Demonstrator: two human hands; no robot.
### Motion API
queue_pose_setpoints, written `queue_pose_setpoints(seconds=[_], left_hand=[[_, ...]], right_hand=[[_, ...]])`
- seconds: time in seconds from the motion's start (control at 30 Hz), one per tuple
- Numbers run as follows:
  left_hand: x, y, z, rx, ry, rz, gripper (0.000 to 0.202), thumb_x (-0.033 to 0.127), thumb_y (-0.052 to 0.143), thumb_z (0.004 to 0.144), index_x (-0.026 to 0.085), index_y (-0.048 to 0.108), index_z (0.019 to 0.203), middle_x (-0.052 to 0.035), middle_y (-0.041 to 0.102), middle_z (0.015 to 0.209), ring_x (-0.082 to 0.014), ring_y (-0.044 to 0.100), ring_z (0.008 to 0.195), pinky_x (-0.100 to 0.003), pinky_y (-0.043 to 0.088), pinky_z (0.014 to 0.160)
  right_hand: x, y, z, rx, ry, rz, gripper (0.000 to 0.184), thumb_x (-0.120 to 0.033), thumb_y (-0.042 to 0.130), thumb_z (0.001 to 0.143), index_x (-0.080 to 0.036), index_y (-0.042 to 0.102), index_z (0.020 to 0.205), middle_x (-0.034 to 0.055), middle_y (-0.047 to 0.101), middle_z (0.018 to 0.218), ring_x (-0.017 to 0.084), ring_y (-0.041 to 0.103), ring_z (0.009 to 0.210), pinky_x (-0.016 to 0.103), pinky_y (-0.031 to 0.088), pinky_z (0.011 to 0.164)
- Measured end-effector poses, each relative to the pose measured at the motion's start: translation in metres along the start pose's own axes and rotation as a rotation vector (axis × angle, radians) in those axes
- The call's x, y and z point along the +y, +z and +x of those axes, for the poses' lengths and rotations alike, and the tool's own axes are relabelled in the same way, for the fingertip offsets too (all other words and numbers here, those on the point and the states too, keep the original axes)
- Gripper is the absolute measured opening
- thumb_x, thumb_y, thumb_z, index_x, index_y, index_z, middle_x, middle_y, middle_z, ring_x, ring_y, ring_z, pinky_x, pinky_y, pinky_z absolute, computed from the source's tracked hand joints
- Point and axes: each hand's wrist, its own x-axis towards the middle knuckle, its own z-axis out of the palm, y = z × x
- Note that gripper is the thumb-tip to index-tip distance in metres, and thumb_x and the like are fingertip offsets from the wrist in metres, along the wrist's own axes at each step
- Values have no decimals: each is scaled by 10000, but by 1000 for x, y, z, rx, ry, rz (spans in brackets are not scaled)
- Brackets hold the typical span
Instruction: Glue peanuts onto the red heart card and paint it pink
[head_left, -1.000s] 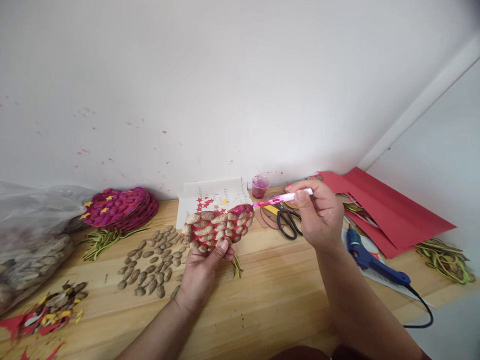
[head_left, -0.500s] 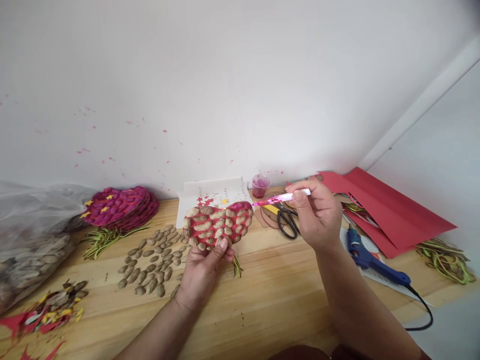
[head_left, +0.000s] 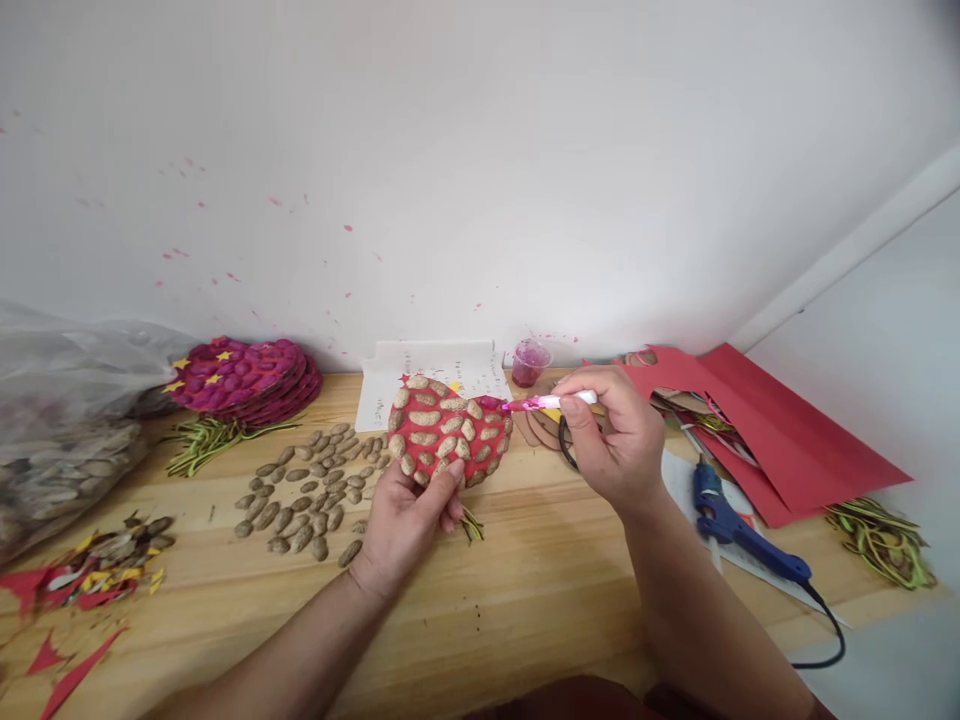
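My left hand [head_left: 416, 515] grips the lower edge of a red heart-shaped card [head_left: 439, 455] covered with glued peanut shells [head_left: 425, 418]. Most shells are bare tan; one at the upper right lobe is painted magenta. My right hand [head_left: 615, 430] pinches a white-handled paintbrush [head_left: 551, 402] smeared with pink, its tip at that painted shell. Behind the brush stands a clear plastic cup [head_left: 531, 362] with magenta paint. Loose peanuts [head_left: 307, 505] lie on the table left of my left hand.
At the left are a stack of magenta-painted peanut pieces [head_left: 247, 375], a plastic bag of peanuts [head_left: 67, 470] and coloured scraps [head_left: 97, 575]. Red card sheets [head_left: 795, 440], a blue glue gun [head_left: 750, 545] with its cord, and green stems [head_left: 881, 540] lie right. Scissors are partly hidden behind my right hand.
The brush and my right hand have shifted slightly left, bringing the tip onto the heart's upper right lobe. My left hand has tilted the heart a little. The camera view has shifted.
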Motion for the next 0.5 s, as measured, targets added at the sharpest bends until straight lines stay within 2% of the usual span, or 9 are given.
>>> queue_pose_setpoints(seconds=[0.5], left_hand=[[5, 1, -1, 15, -24, 83, 370, 471, 766, 809, 202, 513, 799, 18, 618, 486, -99, 495, 361, -183, 399, 374]], right_hand=[[0, 5, -1, -62, -83, -101, 113, -146, 646, 931, -236, 685, 987, 46, 725, 894, 218, 655, 886, 388, 521, 804]])
